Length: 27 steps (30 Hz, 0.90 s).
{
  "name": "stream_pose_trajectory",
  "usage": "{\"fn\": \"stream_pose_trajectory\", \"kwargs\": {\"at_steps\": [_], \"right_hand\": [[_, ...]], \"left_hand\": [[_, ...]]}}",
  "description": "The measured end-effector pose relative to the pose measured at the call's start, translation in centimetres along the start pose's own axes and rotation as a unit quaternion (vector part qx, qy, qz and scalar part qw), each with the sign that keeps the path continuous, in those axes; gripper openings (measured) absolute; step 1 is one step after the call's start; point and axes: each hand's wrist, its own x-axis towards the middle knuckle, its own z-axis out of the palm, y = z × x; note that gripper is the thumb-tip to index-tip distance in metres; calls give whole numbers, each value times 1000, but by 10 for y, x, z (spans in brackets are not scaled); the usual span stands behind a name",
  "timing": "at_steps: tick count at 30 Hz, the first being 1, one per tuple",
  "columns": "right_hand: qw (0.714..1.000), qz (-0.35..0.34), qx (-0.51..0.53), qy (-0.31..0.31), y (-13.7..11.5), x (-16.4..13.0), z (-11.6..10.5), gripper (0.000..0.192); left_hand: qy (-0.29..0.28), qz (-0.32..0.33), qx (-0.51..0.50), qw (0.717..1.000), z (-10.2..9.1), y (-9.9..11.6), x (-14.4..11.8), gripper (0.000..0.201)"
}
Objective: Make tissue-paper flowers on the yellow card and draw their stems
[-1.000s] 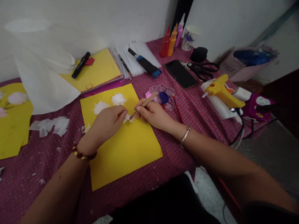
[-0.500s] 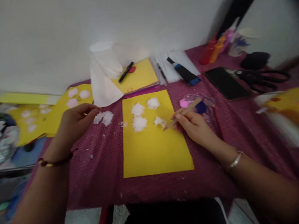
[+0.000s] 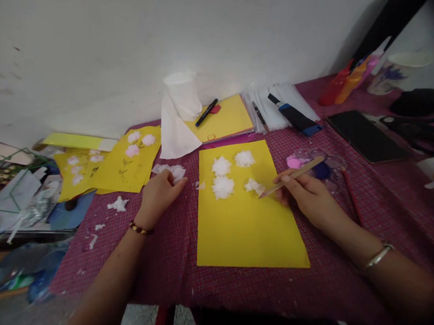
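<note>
My right hand (image 3: 306, 193) grips a pale wooden stick (image 3: 311, 165). The stick's tip meets the yellow sheet (image 3: 249, 239) beside a small crumpled scrap of white tissue (image 3: 254, 186). Three fluffy white tissue tufts, one of them the lower tuft (image 3: 222, 187), sit on the sheet's upper part. Left of the sheet, my left hand (image 3: 163, 191) is closed at a torn piece of tissue paper (image 3: 172, 170) on the tablecloth. Its fingertips are partly hidden.
Yellow sheets with pink flowers (image 3: 131, 161) lie at left, near a tissue roll (image 3: 182, 95). Behind are a black marker (image 3: 206, 113) and a cutter knife (image 3: 298, 117). A paint palette (image 3: 336, 163), phone (image 3: 367, 136) and scissors (image 3: 416, 129) lie right. Tissue scraps (image 3: 118, 204) dot the cloth.
My left hand has come down onto the torn tissue from beside it. My right hand keeps the stick at the small scrap. The view has shifted left.
</note>
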Motion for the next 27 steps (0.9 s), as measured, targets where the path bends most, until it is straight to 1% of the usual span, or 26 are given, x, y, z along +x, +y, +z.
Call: {"fn": "stream_pose_trajectory", "kwargs": {"at_steps": [2,4,6,9,10,11,12,14,15,16,18,20,22,24,25,27], "right_hand": [[1000,2,6,2,-1,0,1,31],[1000,1,5,2,-1,0,1,31],[1000,-2,0,-1,-1,0,0,29],[1000,0,10,1,-2,1,-1,27],[1000,2,19,1,-3,1,-1,27],[1000,4,30,3,-4,0,0,26],[999,5,43,5,-6,-1,0,24],[998,-2,68,4,-13,-4,3,22],[997,-10,80,0,-17,-6,4,20],[996,-20,91,-5,-21,-9,5,19],[992,-50,111,-19,-30,-14,8,17],[987,-95,127,-22,-35,-19,11,18],[984,-131,115,-27,-37,-24,12,14],[980,-167,101,-41,-37,-27,14,11],[979,-177,93,-51,-36,-28,14,11],[978,-180,75,-71,-35,-30,16,14]], "left_hand": [[0,-19,-19,1000,1,5,4,34],[-10,-33,-62,997,0,4,8,27],[-29,-48,-99,994,-4,-2,10,22],[-69,-69,-156,983,-16,-14,7,17],[-83,-80,-200,973,-20,-16,4,18],[-97,-93,-260,956,-25,-15,0,18],[-110,-108,-328,932,-29,-12,-3,19],[-134,-119,-458,871,-33,2,-11,19],[-144,-113,-501,846,-33,13,-14,18],[-154,-96,-523,833,-32,26,-17,17],[-169,-67,-541,821,-28,54,-23,14],[-196,-45,-544,815,-20,80,-27,14],[-223,-17,-552,803,-11,100,-30,14],[-238,13,-560,793,-1,112,-31,11],[-239,26,-559,793,4,116,-32,10],[-237,46,-544,804,10,121,-33,9]]}}
